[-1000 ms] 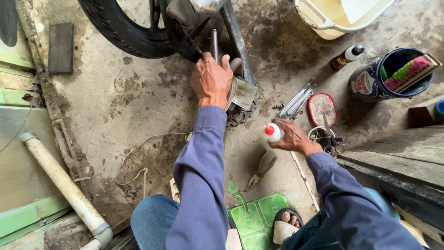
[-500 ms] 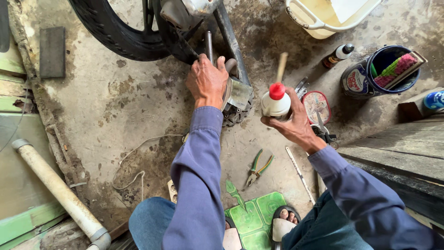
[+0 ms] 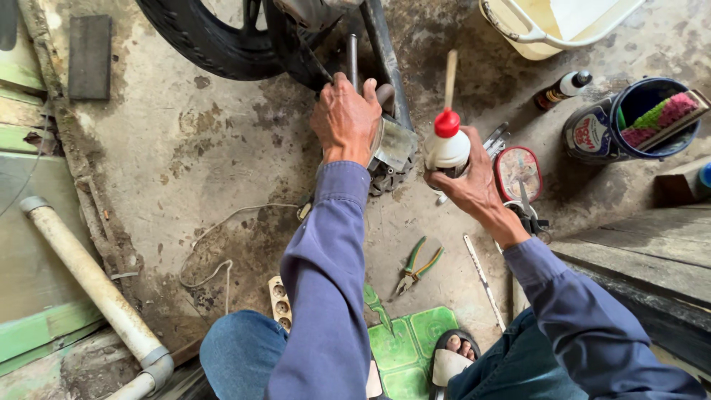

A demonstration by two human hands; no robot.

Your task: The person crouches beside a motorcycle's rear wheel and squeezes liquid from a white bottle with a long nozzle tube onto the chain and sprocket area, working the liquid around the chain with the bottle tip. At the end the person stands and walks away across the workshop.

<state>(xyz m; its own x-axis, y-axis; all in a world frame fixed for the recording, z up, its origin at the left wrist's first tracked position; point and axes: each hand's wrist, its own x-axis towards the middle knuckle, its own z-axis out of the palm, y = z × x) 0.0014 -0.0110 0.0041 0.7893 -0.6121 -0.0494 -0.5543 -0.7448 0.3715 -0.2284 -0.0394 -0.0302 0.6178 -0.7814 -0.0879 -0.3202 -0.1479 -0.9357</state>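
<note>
Two hands work low beside a motorcycle's rear wheel [image 3: 215, 44] on a stained concrete floor [image 3: 185, 148]. The left hand [image 3: 346, 118] wraps its fingers closed around a metal part [image 3: 392, 144] by the wheel's frame. The right hand [image 3: 470, 181] holds a small white squeeze bottle [image 3: 448, 144] upright, fingers closed round its body, its red cap and long nozzle pointing up, just right of that part. To do this well, the nozzle should tip slowly toward the metal part while the left hand steadies it. Pliers [image 3: 417, 265] lie on the floor between the arms. A round tin [image 3: 518, 172], scissors [image 3: 527, 215], a dark bucket holding a brush [image 3: 629, 122] and a cream tub [image 3: 541, 30] crowd the right side, close to the right elbow.
</note>
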